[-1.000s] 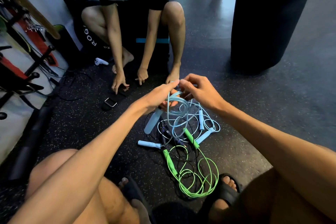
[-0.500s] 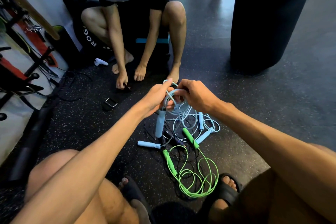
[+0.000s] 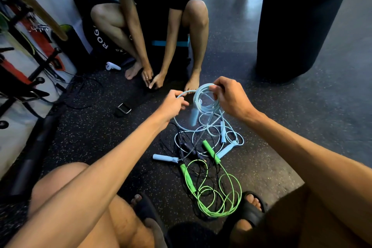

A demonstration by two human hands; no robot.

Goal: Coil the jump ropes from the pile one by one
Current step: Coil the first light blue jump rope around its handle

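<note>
While bare floor (image 3: pixel 302 127) lies open to the right, the right hand (image 3: pixel 229 98) pinches a light-blue rope coil (image 3: pixel 207 100) above the pile (image 3: pixel 205 147), its blurred handle (image 3: pixel 194 116) hanging lengthwise downward; the left hand (image 3: pixel 173 104) grips 1 strand beside it

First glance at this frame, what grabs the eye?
Centre frame, the right hand holds up a small coil of light blue rope while the left hand pinches the strand feeding into it. Below them on the dark speckled floor lies a tangled pile, where the bright green rope stands out nearest the camera. A big black punching bag fills the upper right.
</note>
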